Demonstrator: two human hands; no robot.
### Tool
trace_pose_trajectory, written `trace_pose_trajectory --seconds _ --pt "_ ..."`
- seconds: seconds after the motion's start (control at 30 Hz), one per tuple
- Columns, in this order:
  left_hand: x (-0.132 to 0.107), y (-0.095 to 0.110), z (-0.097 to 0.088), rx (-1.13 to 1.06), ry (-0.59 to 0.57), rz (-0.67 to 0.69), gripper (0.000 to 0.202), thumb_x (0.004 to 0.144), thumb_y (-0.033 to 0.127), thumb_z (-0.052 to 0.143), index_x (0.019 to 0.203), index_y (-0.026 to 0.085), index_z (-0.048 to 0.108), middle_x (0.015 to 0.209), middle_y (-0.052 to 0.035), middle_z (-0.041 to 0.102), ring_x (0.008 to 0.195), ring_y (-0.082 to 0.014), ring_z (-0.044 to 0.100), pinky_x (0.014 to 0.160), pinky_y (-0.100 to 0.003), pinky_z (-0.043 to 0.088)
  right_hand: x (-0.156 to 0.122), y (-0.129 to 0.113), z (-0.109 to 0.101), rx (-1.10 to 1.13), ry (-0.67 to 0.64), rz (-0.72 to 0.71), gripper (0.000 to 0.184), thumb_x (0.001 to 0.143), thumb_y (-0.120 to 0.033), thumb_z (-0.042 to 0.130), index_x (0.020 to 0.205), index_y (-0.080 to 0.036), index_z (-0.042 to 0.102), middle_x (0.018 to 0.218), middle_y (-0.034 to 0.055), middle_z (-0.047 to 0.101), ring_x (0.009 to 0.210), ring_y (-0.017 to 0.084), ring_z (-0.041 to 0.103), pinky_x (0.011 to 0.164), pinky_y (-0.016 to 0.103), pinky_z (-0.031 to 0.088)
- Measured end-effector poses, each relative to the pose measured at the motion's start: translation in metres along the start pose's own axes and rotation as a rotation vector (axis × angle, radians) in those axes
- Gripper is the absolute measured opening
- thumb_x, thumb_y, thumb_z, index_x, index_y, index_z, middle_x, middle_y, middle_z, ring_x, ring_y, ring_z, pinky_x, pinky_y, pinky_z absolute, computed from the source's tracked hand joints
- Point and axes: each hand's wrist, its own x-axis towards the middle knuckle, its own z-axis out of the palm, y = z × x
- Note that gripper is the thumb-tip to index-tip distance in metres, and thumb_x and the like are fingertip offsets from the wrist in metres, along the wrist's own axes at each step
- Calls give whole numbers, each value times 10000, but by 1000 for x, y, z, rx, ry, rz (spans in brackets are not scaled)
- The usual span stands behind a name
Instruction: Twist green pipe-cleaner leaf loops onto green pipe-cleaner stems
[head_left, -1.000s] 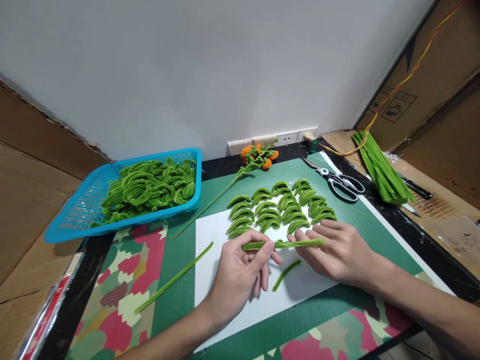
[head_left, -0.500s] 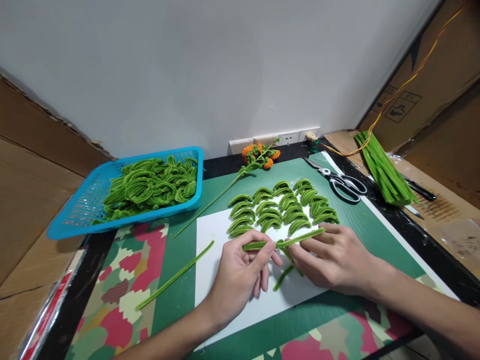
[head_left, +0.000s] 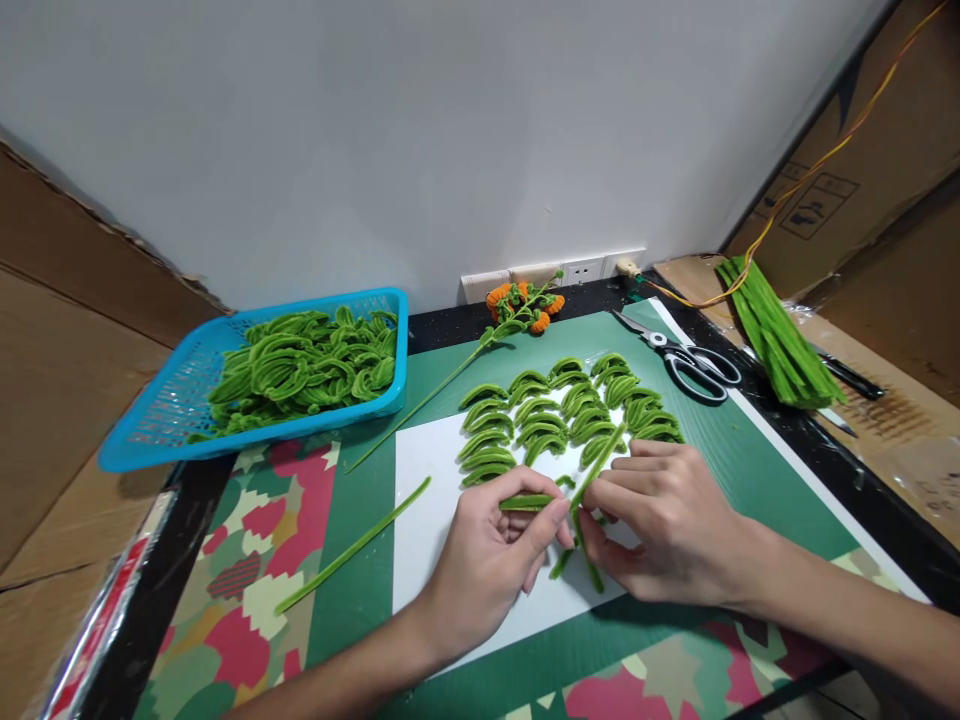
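Note:
Green pipe cleaners (head_left: 598, 466) cross between my two hands above a white sheet (head_left: 424, 545). My left hand (head_left: 495, 560) pinches one end of them between thumb and forefinger. Close beside it, my right hand (head_left: 660, 520) grips the pipe cleaners with thumb and fingers; one length slants up and away, others point down toward the sheet. Just where the strands meet is partly hidden by the fingers. Beyond my hands, rows of bent green pipe-cleaner leaves (head_left: 541, 430) lie on the sheet. A single straight pipe cleaner (head_left: 352, 545) rests left of my left hand.
A blue plastic basket (head_left: 112, 452) at the left holds a heap of green leaf shapes. An orange-flowered stem (head_left: 499, 332) lies at the back. Scissors (head_left: 686, 362), a bundle of green pipe cleaners (head_left: 780, 335) and a black-handled knife (head_left: 847, 375) lie to the right, under a yellow-orange cord (head_left: 814, 165).
The pipe cleaner that lay nearly level across my hands now bends at my left fingertips, its far length slanting upward. My right hand has turned and closed in slightly toward the left.

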Motion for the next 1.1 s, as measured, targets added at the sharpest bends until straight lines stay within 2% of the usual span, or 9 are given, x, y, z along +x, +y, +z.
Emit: trace_pose_trajectory --seconds 0.13,0.27,0.47,0.6,0.8,0.87,0.97,1.03,1.1 --pt "-2 -4 0 40 -4 -7 211 1014 377 762 989 180 693 704 31 677 499 -56 485 487 -167 375 0 -2 2 18 0 41 199 884 -205 595 692 -207 542 561 -69 547 494 110 455 610 359 229" --pt "-2 -5 1 112 -14 28 207 1045 379 711 983 182 695 700 41 619 602 -87 564 565 -170 434 -1 -5 3 24 -24 76 197 871 -246 615 701 -208 523 572 -67 550 495 102 459 621 351 234" --pt "-2 -3 2 201 -36 36 195 1053 340 669 954 175 694 762 18 633 675 -120 623 604 -189 475 -4 -9 5 54 -72 120 210 864 -268 610 690 -207 508 566 -66 553 474 91 421 621 338 235" --pt "-2 -4 3 174 -53 10 191 1058 335 667 962 171 684 785 19 639 682 -112 635 599 -181 457 -4 -8 7 58 -96 114 234 868 -263 604 674 -208 486 553 -69 527 475 92 405 626 334 260" --pt "2 -4 -1 -6 -14 -30 280 1029 456 733 1005 187 657 674 72 569 451 -39 414 429 -163 263 -2 4 7 -2 55 14 277 973 -202 620 707 -200 541 574 -66 552 491 93 453 594 324 272" --pt "3 -4 -3 -13 -5 -43 296 1041 483 711 1034 194 647 584 86 550 406 -47 391 411 -164 264 -3 10 6 -33 132 -42 269 1011 -191 651 749 -192 593 591 -58 580 496 96 463 580 317 288" --pt "3 -3 -5 -8 -22 -59 318 1049 511 691 1078 200 633 482 93 538 380 -63 380 403 -156 288 -4 16 6 -29 200 -141 124 1018 -141 683 896 -162 683 665 -28 670 526 102 528 560 300 338" --pt "3 -3 -5 -13 -36 -60 333 1030 514 719 1096 200 629 488 82 570 376 -63 391 400 -150 302 -5 20 6 2 224 -202 57 1011 -97 677 996 -140 711 732 1 727 571 108 609 561 287 388" --pt "3 -2 -4 -20 -40 -56 337 1016 507 740 1099 199 631 491 78 580 373 -63 403 396 -145 313 -6 22 7 19 239 -242 92 1011 -75 659 1050 -130 722 791 22 767 622 116 677 570 276 437"
